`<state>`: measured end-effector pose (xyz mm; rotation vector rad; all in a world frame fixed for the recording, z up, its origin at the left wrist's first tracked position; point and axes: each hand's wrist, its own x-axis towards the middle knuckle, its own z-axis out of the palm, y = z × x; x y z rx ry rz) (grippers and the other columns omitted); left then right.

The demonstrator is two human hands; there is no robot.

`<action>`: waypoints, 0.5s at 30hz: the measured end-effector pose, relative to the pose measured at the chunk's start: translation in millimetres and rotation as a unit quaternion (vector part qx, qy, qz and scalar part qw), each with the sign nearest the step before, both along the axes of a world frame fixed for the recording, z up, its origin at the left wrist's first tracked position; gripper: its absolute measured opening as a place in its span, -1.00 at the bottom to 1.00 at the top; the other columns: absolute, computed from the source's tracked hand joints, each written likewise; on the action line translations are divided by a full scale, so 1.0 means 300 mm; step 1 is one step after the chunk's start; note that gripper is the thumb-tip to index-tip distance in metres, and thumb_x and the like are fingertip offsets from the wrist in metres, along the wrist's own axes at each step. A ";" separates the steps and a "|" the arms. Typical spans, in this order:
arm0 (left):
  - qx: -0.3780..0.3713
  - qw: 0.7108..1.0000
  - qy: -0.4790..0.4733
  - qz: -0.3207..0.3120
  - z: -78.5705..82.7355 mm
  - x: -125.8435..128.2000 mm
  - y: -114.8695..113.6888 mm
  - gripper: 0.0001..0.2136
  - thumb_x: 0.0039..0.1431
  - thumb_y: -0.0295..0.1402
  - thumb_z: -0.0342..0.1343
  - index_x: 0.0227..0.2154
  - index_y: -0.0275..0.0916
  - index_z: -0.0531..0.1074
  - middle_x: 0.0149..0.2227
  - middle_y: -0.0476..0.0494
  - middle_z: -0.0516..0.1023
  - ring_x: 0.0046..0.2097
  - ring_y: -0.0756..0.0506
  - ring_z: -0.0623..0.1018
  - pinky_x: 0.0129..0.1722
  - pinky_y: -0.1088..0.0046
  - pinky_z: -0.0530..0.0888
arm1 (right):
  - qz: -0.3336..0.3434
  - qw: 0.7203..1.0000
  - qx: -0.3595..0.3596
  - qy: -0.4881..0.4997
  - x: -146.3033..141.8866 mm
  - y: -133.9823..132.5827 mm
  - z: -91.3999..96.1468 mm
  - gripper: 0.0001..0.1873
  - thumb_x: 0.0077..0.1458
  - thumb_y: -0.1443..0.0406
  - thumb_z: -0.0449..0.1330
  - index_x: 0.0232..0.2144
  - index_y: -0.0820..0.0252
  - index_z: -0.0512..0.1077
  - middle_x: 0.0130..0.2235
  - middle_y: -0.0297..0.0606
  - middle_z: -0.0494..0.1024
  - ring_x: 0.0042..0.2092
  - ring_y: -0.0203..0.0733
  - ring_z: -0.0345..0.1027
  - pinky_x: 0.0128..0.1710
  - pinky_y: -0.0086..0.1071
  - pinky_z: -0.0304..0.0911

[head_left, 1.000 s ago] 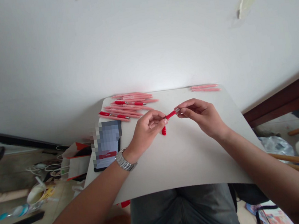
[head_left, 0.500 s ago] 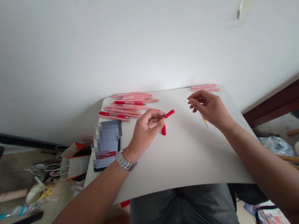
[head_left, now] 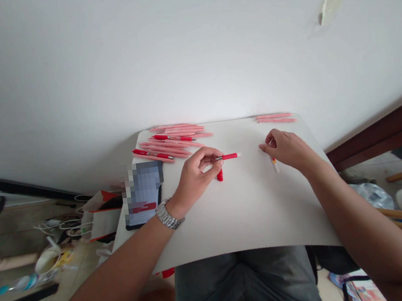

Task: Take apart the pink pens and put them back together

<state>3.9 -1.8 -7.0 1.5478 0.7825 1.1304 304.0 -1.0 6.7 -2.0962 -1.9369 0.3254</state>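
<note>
My left hand (head_left: 197, 173) is closed around a red pen part (head_left: 228, 156) that sticks out level to the right, with another red piece (head_left: 219, 175) hanging below the fingers. My right hand (head_left: 287, 149) rests on the white board (head_left: 245, 209), fingers curled over a thin pale refill (head_left: 274, 164) whose tip shows under the hand. The two hands are apart.
A pile of pink and red pens (head_left: 170, 142) lies at the board's far left, and two or three pink pens (head_left: 275, 118) at the far right. A phone (head_left: 143, 195) sits at the left edge. Clutter covers the floor on the left; a wooden chair (head_left: 397, 208) stands right.
My right hand pulled away from the red part with the thin refill and came down onto the board. The red part in my left hand turned level.
</note>
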 end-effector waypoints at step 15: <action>-0.057 0.997 -0.043 -0.007 -0.016 -0.005 0.012 -0.82 0.25 -0.31 0.39 -0.16 -0.19 0.54 -0.17 -0.07 0.59 -0.10 -0.05 0.65 0.00 0.38 0.58 | 0.015 0.999 -0.028 -0.020 -0.010 -0.014 0.021 -0.89 0.15 0.34 0.21 -0.26 0.09 0.36 -0.27 -0.25 0.64 -0.22 -0.06 0.48 -0.30 -0.30 0.17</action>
